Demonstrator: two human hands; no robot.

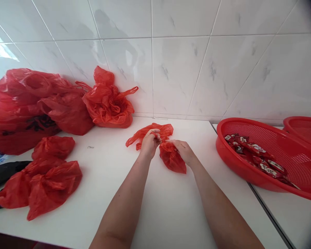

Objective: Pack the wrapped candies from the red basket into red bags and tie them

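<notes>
A small red plastic bag (172, 157) lies on the white table (166, 200) near the tiled wall, its bulging bottom toward me and its loose handles trailing to the left. My left hand (149, 142) is closed around the bag's neck and handles. My right hand (184, 150) pinches the same bag just right of the left hand, fingers pressed into the plastic. Both hands touch the bag and nearly meet above it.
Three tied red bags (50, 180) lie at the left front, with bigger red bags (36, 107) and a crumpled open one (107, 102) against the wall. A red mesh basket (295, 162) holding several wrapped candies (259, 157) sits at right; a second basket (305, 128) behind it.
</notes>
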